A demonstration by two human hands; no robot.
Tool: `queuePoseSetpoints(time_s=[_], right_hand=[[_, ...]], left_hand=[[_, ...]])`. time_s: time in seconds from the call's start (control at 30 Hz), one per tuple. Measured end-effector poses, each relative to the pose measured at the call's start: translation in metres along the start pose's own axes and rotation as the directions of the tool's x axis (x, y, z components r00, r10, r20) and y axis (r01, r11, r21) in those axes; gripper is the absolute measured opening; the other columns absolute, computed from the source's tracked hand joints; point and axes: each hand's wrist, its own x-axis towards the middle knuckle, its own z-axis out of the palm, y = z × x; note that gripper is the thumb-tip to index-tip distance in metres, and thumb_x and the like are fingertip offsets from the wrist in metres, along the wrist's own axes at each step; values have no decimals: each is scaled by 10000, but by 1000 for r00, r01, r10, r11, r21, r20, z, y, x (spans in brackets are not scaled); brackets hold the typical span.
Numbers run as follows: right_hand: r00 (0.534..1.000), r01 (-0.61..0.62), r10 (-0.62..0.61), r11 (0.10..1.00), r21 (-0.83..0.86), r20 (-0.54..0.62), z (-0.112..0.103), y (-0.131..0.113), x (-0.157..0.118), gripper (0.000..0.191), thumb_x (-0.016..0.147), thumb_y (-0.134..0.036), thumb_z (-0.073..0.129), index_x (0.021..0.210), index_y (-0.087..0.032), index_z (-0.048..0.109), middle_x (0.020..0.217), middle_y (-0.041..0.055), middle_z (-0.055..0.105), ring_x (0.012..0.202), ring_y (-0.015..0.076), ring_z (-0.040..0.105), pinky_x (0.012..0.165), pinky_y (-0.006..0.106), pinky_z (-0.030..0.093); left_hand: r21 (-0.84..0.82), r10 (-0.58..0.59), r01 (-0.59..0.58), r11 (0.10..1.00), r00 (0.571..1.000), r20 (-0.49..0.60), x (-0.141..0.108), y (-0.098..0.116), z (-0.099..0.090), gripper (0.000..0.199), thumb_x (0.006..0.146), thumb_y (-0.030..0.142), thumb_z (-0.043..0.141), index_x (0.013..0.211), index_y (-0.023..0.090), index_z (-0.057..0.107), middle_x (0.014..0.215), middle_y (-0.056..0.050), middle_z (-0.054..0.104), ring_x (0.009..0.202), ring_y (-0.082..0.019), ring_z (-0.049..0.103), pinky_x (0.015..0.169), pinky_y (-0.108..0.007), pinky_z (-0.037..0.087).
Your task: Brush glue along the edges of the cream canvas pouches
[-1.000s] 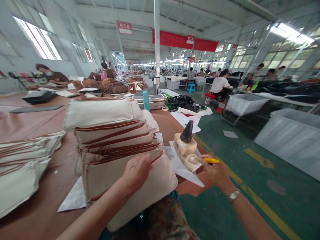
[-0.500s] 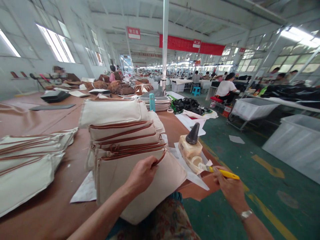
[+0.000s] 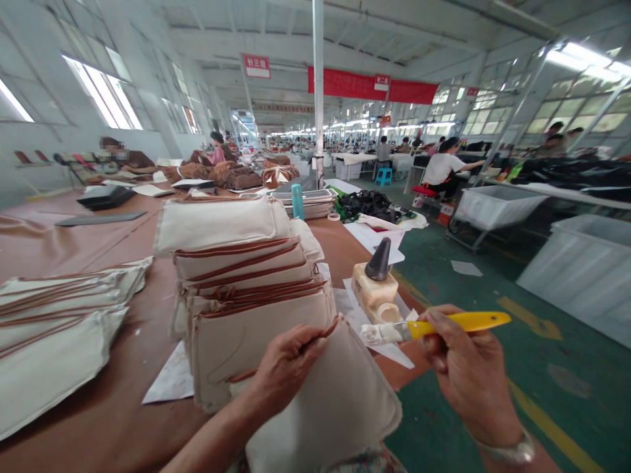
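My left hand (image 3: 292, 361) is closed on the brown top edge of a cream fabric panel (image 3: 340, 394), which slants down toward my lap. Just behind it stands a stack of similar cream panels (image 3: 261, 322) with brown edging. In my right hand (image 3: 463, 368) is a yellow-handled paintbrush (image 3: 434, 323), held level, its white-coated bristles pointing left near the panel's upper edge. Beyond the brush sits a stained plastic glue container (image 3: 372, 286) with a dark cone on top and a round opening at its front, resting on white paper.
More cream panels (image 3: 64, 328) lie fanned on the brown table (image 3: 142, 355) at left. A turquoise bottle (image 3: 298, 202) stands behind the stack. White bins (image 3: 582, 269) stand on the green floor at right. Several people work at tables farther back.
My right hand has lifted the paintbrush from the glue container and brought it up and nearer. My left hand has drawn the front panel right and away from the stack.
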Motion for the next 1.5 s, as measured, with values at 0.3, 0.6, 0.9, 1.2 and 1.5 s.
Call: queuePoseSetpoints(time_s=[0.3,0.6,0.9,1.2,1.5], right_hand=[[999,-16,19,997,-69,42,13,18,6,369,801,-469,826,840,-155,636,512,-33,485,397,81,366,355,164,281],[999,19,-16,997,-78,45,5,13,4,341,832,-454,807,828,-147,659,525,-26,487,415,77,383,365,149,291],[996,8,-11,999,39,90,-7,-29,-8,229,864,-341,769,764,-160,670,499,-30,450,389,67,348,355,142,262],[944,47,32,972,-230,327,-24,-40,-22,277,857,-397,773,718,-176,680,589,6,529,430,100,434,370,178,309],[941,50,21,978,-200,339,-17,-39,-24,270,901,-423,724,779,-185,686,552,-3,519,426,112,426,367,182,296]], left_hand=[[20,68,-70,997,995,79,-11,6,3,300,969,401,529,994,189,741,880,-45,658,826,-167,605,730,-223,452],[260,222,-233,937,973,69,-20,11,8,290,992,361,521,845,193,706,735,1,544,651,-102,539,579,-199,378],[732,774,-629,262,590,230,-38,45,-1,162,997,197,506,1005,200,668,685,20,607,559,-122,479,526,-309,282],[689,755,-707,159,537,376,-39,43,-5,199,992,159,460,1069,123,639,756,-19,654,590,-124,533,541,-315,312],[666,770,-736,124,494,403,-37,46,-6,226,995,160,423,1089,113,623,769,-35,653,586,-121,537,511,-300,350]])
